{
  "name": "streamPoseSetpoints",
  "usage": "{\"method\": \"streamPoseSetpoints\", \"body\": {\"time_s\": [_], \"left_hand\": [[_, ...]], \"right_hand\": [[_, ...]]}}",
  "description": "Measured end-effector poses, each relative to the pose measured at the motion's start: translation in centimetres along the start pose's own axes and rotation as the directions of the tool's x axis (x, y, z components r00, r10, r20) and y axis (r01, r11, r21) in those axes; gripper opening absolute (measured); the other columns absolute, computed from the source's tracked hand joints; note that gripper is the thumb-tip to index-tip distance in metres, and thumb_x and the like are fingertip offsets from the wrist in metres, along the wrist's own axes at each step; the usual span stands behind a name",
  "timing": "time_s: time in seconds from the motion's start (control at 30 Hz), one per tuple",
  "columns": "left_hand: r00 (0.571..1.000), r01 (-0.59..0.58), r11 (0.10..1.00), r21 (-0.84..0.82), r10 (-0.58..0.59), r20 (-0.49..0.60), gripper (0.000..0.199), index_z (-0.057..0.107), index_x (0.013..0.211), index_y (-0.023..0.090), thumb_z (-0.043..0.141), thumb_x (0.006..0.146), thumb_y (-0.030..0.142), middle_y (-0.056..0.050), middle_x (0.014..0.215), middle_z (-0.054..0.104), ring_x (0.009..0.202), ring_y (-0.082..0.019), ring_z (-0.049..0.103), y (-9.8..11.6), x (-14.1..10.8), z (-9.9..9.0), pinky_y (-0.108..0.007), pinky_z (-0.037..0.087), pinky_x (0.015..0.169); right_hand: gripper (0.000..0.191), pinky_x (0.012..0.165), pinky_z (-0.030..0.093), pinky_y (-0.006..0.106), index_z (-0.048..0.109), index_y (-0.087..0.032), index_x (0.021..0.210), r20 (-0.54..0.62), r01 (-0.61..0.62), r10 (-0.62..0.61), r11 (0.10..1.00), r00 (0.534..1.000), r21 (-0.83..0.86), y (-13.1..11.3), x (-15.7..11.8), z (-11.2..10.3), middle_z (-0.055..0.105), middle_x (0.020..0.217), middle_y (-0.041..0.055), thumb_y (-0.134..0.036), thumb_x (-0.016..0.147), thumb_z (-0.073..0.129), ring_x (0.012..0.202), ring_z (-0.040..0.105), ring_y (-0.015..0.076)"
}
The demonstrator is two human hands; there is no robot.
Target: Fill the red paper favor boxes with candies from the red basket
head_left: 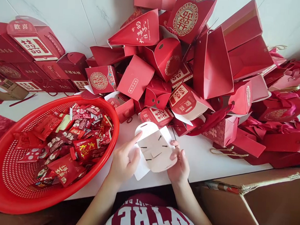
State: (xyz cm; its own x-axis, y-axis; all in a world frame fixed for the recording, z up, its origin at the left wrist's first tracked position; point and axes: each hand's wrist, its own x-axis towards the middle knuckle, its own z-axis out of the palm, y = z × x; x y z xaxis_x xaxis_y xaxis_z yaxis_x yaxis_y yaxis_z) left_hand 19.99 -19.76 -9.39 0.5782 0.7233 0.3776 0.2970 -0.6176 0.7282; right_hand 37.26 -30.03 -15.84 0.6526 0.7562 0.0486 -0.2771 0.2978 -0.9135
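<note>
A small box blank point(153, 148), spread with its white inside facing up, is between my two hands at the table's front edge. It has rounded flaps at the top and bottom and several short dark slits. My left hand point(125, 160) holds its left side, the index finger lying along the upper left flap. At its right side my right hand point(179, 162) grips the edge with curled fingers. Left of my hands stands a red plastic basket point(115, 124) holding many small wrapped sweets point(85, 147).
Red gift boxes point(136, 78) are heaped behind my hands. More boxes point(34, 41) stand in rows at the back left, and ribboned ones point(278, 107) lie at the right. An open cardboard carton point(233, 204) stands at the lower right, beside the white table point(207, 166).
</note>
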Motion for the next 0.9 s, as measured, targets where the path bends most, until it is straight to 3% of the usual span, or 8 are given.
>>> {"method": "streamPoseSetpoints", "body": {"time_s": [0.17,0.3,0.43,0.53,0.63,0.73,0.8,0.9], "left_hand": [[0.982,-0.184,0.983,0.005,0.184,-0.034,0.064,0.047,0.15,0.027,0.051,0.09,0.004,-0.005,0.142,0.061,0.124,-0.019,0.063,1.6,0.1,-0.7,-0.03,0.053,0.103],[0.958,-0.278,0.958,0.072,0.282,-0.051,0.068,0.047,0.15,0.024,0.052,0.087,-0.001,-0.007,0.138,0.064,0.12,-0.019,0.065,2.7,0.6,-1.6,-0.03,0.054,0.101],[0.929,-0.358,0.914,0.189,0.369,-0.026,0.071,0.049,0.149,0.021,0.054,0.083,-0.004,-0.007,0.134,0.067,0.117,-0.019,0.067,3.5,0.6,-2.2,-0.03,0.054,0.098],[0.964,-0.25,0.954,0.164,0.262,-0.055,0.059,0.057,0.141,0.021,0.053,0.086,-0.001,-0.007,0.131,0.069,0.111,-0.018,0.069,4.2,0.6,-2.7,-0.028,0.056,0.094],[1.0,0.007,0.992,0.127,-0.004,-0.022,0.044,0.067,0.131,0.02,0.052,0.092,0.007,-0.006,0.117,0.075,0.085,-0.015,0.074,4.6,1.1,-3.5,-0.026,0.058,0.076],[0.974,0.192,0.969,0.153,-0.207,0.089,0.04,0.071,0.124,0.022,0.05,0.093,0.01,-0.001,0.096,0.079,0.066,-0.014,0.071,4.3,2.0,-3.8,-0.027,0.057,0.066],[0.963,0.204,0.96,0.19,-0.232,0.137,0.04,0.074,0.118,0.023,0.049,0.092,0.007,0.0,0.096,0.079,0.076,-0.016,0.073,3.7,2.6,-3.6,-0.029,0.059,0.075],[0.979,0.123,0.957,0.264,-0.161,0.127,0.039,0.074,0.115,0.023,0.047,0.093,0.006,-0.001,0.118,0.074,0.106,-0.019,0.071,3.1,3.4,-3.3,-0.033,0.056,0.095]], "right_hand": [[0.064,0.069,0.047,0.038,0.022,-0.019,0.047,0.008,0.125,-0.125,0.986,0.992,-0.113,-1.6,-0.4,0.1,0.046,0.106,0.0087,-0.06,0.092,0.04,0.086,0.053,0.0234],[0.054,0.07,0.045,0.034,0.037,-0.02,0.056,0.036,0.195,-0.192,0.971,0.981,-0.14,-3.1,-0.1,0.3,0.046,0.1,0.0064,-0.055,0.089,0.059,0.086,0.051,0.0216],[0.022,0.095,0.047,0.035,0.054,-0.025,0.084,0.158,0.089,-0.055,0.972,0.986,-0.215,-5.3,0.1,0.6,0.052,0.113,0.0044,-0.031,0.084,0.075,0.113,0.052,0.0221],[0.018,0.108,0.044,0.039,0.062,-0.028,0.1,0.34,0.03,0.065,0.964,0.938,-0.266,-7.0,-0.3,0.3,0.05,0.132,0.0057,-0.024,0.086,0.072,0.13,0.048,0.0233],[0.035,0.11,0.046,0.041,0.065,-0.032,0.12,0.422,-0.027,0.196,0.927,0.885,-0.375,-8.2,-0.7,-0.4,0.043,0.147,0.0063,-0.023,0.087,0.071,0.139,0.044,0.0252],[0.051,0.109,0.049,0.042,0.06,-0.036,0.135,0.437,-0.023,0.299,0.845,0.848,-0.534,-8.4,-1.0,-0.9,0.038,0.156,0.0042,-0.025,0.087,0.073,0.143,0.041,0.0261],[0.055,0.112,0.048,0.042,0.057,-0.038,0.139,0.435,0.012,0.322,0.792,0.841,-0.61,-8.1,-1.0,-0.9,0.035,0.16,0.0014,-0.028,0.087,0.073,0.145,0.039,0.0257],[0.057,0.113,0.048,0.042,0.055,-0.038,0.142,0.435,0.06,0.33,0.736,0.838,-0.675,-7.7,-0.7,-0.8,0.032,0.163,-0.0012,-0.036,0.087,0.073,0.144,0.042,0.0259]]}}
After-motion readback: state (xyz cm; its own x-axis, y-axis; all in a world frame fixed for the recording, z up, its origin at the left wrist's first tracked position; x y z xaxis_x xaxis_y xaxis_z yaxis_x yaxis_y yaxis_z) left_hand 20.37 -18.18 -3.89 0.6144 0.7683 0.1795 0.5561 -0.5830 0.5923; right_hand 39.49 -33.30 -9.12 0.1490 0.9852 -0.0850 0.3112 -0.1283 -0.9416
